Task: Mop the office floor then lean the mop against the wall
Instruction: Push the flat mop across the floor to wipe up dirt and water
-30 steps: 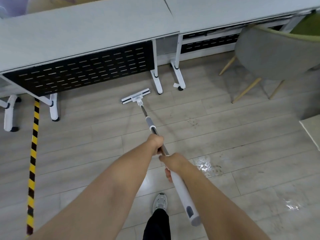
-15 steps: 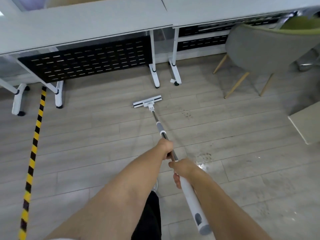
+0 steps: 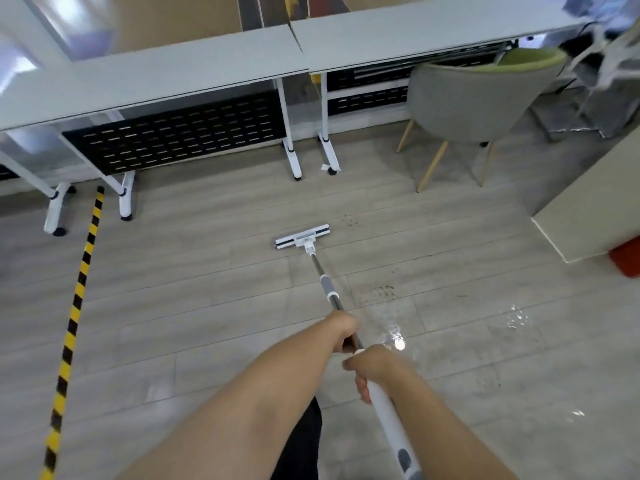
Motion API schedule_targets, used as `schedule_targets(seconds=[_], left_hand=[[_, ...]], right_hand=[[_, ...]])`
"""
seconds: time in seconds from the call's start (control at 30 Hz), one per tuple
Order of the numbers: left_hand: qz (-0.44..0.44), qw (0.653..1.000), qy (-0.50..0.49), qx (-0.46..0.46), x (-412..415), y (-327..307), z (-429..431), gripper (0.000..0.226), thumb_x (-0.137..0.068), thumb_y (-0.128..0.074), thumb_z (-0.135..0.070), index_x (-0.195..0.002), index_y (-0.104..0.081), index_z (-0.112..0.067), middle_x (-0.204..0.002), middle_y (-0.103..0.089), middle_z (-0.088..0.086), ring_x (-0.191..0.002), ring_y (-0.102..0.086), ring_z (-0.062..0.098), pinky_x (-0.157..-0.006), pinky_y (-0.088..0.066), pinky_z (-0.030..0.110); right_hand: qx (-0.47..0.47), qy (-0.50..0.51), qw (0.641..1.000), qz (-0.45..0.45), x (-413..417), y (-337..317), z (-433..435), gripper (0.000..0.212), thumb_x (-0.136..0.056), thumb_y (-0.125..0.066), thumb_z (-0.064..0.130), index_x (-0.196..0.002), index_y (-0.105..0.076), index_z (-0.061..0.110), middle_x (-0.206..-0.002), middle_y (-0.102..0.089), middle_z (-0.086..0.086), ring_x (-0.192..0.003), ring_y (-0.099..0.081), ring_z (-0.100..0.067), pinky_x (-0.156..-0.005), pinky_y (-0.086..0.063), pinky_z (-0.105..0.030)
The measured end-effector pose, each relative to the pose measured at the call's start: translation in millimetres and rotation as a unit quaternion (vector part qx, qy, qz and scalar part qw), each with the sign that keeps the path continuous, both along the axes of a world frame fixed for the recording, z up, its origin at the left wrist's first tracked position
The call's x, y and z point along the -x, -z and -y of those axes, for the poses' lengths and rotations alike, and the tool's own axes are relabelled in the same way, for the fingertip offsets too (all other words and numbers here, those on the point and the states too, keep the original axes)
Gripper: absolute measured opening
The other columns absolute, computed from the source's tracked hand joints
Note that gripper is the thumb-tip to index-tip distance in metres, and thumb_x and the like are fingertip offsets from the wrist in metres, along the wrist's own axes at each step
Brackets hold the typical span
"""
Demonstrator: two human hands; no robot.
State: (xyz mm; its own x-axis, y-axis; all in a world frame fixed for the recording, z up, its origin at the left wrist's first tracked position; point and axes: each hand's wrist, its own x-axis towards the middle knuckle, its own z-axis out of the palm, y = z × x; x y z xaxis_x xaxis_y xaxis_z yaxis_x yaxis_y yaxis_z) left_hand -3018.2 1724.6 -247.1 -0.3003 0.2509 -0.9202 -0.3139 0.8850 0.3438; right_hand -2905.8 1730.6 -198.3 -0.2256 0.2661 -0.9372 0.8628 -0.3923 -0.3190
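Head view: mop (image 3: 323, 278) is lying out ahead of the person, its long axis running from the white grip end low at the right, beside the body, up and slightly leftward to the mop head (image 3: 302, 236). The mop head is sitting flat on the floor (image 3: 173, 306) with its bar crosswise, roughly parallel to the front edge of the counters (image 3: 194, 81). Both hands are wrapping the pole. Left hand (image 3: 341, 329) is gripping the dark metal shaft and is the nearer of the two to the mop head. Right hand (image 3: 372, 367) is gripping the top of the white handle section just behind it, the two hands nearly touching. Mop head is resting well short of the counter legs (image 3: 292, 157) and well left of the chair (image 3: 464, 98). Dark scuffs (image 3: 382, 292) are showing just right of the shaft, smaller marks (image 3: 349, 222) just right of the mop head's end. Wet sheen (image 3: 393, 336) is glinting beside the left hand. Striped tape (image 3: 81, 282) is running well off to the left. Judging: mopping is under way, leaning not yet begun. Next stroke is looking like a push-pull along the pole's axis, or a swing rightward over the scuffs, left hand steering as forward pivot, right hand driving from behind. Which wall is meant for leaning, cannot tell.
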Motion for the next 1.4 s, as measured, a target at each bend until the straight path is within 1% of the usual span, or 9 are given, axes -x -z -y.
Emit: schedule_targets(seconds=[0.1, 0.23, 0.53, 0.67, 0.77, 0.93, 1.1, 1.23, 1.4], left_hand=[[-0.036, 0.999, -0.011, 0.001, 2, 5, 1, 0.015, -0.093, -0.047, -0.008, -0.104, -0.057, -0.005, -0.085, -0.063, 0.013, -0.065, -0.060, 0.024, -0.047, -0.045, 0.027], [-0.102, 0.994, 0.034, 0.006, 39, 15, -10, 0.024, -0.097, -0.047, -0.010, -0.117, -0.057, -0.002, -0.094, -0.061, 0.014, -0.078, -0.065, 0.029, -0.049, -0.048, 0.030], [-0.088, 0.995, 0.031, -0.018, 182, 36, -102, 0.018, -0.093, -0.047, 0.001, -0.110, -0.055, 0.000, -0.094, -0.063, 0.019, -0.086, -0.069, 0.033, -0.056, -0.050, 0.032], [-0.111, 0.993, 0.038, -0.013, 240, 49, -131, 0.025, -0.096, -0.046, -0.006, -0.119, -0.055, -0.001, -0.099, -0.063, 0.017, -0.085, -0.066, 0.030, -0.057, -0.051, 0.032], [-0.110, 0.993, 0.042, -0.015, 263, 62, -137, 0.024, -0.093, -0.043, -0.001, -0.115, -0.056, 0.000, -0.100, -0.065, 0.022, -0.082, -0.065, 0.033, -0.052, -0.049, 0.032], [-0.101, 0.994, 0.050, 0.010, 246, 88, -117, 0.022, -0.097, -0.045, -0.008, -0.117, -0.053, -0.003, -0.100, -0.065, 0.021, -0.083, -0.067, 0.037, -0.054, -0.054, 0.036], [-0.122, 0.990, 0.072, 0.020, 221, 97, -94, 0.025, -0.098, -0.046, -0.012, -0.123, -0.047, -0.008, -0.103, -0.063, 0.018, -0.074, -0.066, 0.032, -0.043, -0.050, 0.032], [-0.108, 0.992, 0.061, 0.033, 191, 96, -73, 0.029, -0.098, -0.046, -0.009, -0.127, -0.044, -0.007, -0.103, -0.064, 0.020, -0.080, -0.070, 0.037, -0.049, -0.055, 0.037], [-0.103, 0.992, 0.070, 0.030, 123, 94, -33, 0.030, -0.100, -0.047, -0.012, -0.129, -0.042, -0.008, -0.109, -0.063, 0.021, -0.077, -0.068, 0.036, -0.040, -0.050, 0.034]], right_hand=[[-0.012, -0.021, 1.000, -0.005, 12, 4, 4, 0.017, -0.092, -0.062, 0.012, -0.098, -0.063, -0.004, -0.052, -0.062, -0.013, -0.050, -0.060, -0.027, -0.066, -0.056, -0.038], [-0.007, 0.005, 1.000, -0.012, 49, 9, -1, 0.013, -0.090, -0.057, 0.005, -0.098, -0.063, -0.003, -0.048, -0.060, -0.011, -0.043, -0.057, -0.024, -0.060, -0.052, -0.034], [-0.008, 0.034, 0.999, -0.017, 191, 20, -93, 0.015, -0.094, -0.055, 0.004, -0.103, -0.062, -0.006, -0.045, -0.055, -0.011, -0.041, -0.052, -0.023, -0.051, -0.049, -0.033], [-0.008, 0.018, 0.999, -0.040, 249, 41, -117, 0.029, -0.088, -0.055, 0.013, -0.111, -0.062, -0.003, -0.050, -0.061, -0.011, -0.059, -0.058, -0.025, -0.071, -0.052, -0.040], [-0.007, 0.034, 0.998, -0.060, 272, 55, -121, 0.025, -0.089, -0.055, 0.009, -0.111, -0.061, -0.002, -0.048, -0.059, -0.011, -0.057, -0.057, -0.026, -0.071, -0.052, -0.040], [0.018, 0.029, 0.999, -0.039, 251, 83, -96, 0.029, -0.085, -0.055, 0.010, -0.111, -0.056, -0.004, -0.051, -0.061, -0.014, -0.054, -0.058, -0.025, -0.069, -0.050, -0.038], [0.018, 0.085, 0.996, -0.035, 220, 87, -69, 0.010, -0.087, -0.058, 0.005, -0.086, -0.058, -0.004, -0.049, -0.056, -0.013, -0.042, -0.052, -0.025, -0.062, -0.048, -0.036], [0.047, 0.118, 0.992, -0.029, 187, 84, -46, 0.006, -0.087, -0.061, 0.001, -0.089, -0.058, -0.004, -0.052, -0.053, -0.012, -0.040, -0.048, -0.021, -0.050, -0.047, -0.030], [0.031, 0.067, 0.997, -0.021, 120, 82, -8, 0.012, -0.085, -0.058, 0.002, -0.092, -0.059, -0.008, -0.054, -0.058, -0.014, -0.044, -0.052, -0.025, -0.062, -0.050, -0.037]])
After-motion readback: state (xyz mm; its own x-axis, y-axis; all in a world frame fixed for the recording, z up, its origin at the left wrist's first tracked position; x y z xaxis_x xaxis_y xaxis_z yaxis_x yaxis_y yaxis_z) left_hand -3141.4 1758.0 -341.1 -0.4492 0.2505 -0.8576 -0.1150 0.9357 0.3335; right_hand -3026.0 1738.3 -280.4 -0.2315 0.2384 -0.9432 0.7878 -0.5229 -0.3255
